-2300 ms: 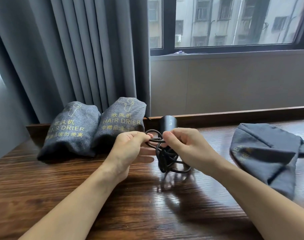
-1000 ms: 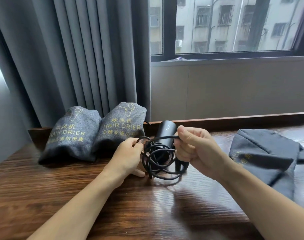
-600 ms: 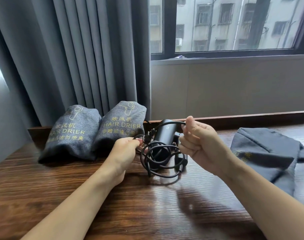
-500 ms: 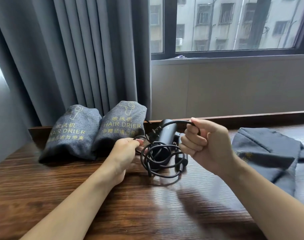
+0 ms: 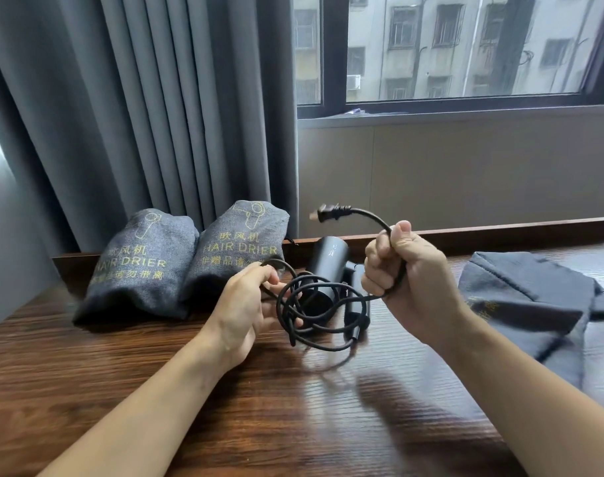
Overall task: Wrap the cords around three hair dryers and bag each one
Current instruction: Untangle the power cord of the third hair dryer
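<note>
Right hand (image 5: 402, 270) fists the cord (image 5: 323, 306) near its plug (image 5: 329, 213), drawing slack up for winding; left hand (image 5: 248, 304) pinches the loose coils so they don't scatter. Hair dryer (image 5: 324, 266) lies on the tabletop (image 5: 156, 356) behind, empty bag (image 5: 520, 297) waiting right.

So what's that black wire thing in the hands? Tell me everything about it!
It's the hair dryer's cord, thin, black and rubbery-looking. It hangs in loose, tangled loops in front of the black hair dryer, above the wooden table. The left hand pinches one loop; the right hand grips the cord in a fist. Its free end curves up to the plug, which points left in the air.
</note>
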`<action>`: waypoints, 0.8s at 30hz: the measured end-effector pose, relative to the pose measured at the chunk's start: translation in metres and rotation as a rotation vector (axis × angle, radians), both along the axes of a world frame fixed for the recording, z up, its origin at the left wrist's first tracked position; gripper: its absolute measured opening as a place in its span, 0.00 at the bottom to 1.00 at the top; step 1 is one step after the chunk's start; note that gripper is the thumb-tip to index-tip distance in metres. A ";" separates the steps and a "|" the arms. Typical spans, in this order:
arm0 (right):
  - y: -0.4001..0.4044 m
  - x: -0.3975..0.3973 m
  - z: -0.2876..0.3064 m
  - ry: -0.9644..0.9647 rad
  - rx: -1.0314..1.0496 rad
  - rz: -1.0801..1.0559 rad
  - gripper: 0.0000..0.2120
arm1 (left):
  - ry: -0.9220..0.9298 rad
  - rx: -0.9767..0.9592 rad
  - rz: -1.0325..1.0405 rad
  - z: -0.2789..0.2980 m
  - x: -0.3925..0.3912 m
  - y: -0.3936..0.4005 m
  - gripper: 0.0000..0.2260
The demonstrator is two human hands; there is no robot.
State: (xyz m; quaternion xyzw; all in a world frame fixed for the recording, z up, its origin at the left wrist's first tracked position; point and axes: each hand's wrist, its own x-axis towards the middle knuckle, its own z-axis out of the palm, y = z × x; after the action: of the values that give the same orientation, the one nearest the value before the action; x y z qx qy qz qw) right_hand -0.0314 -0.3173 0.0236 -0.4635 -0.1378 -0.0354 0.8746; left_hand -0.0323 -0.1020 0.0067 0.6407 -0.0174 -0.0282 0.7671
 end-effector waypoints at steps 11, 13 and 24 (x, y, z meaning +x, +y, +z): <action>-0.009 0.010 0.003 0.043 0.115 -0.083 0.15 | 0.020 0.085 0.151 -0.002 0.003 -0.003 0.11; -0.007 0.011 0.002 0.048 0.117 -0.072 0.14 | -0.067 0.283 0.267 -0.006 0.007 0.001 0.10; 0.001 -0.002 0.001 -0.138 -0.169 -0.105 0.09 | -0.141 0.312 0.380 -0.006 0.013 0.009 0.08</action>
State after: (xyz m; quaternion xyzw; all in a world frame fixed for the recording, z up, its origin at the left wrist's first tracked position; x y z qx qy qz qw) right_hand -0.0337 -0.3162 0.0244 -0.5387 -0.1759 -0.1012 0.8177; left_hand -0.0192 -0.0929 0.0004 0.7433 0.0543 0.1588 0.6475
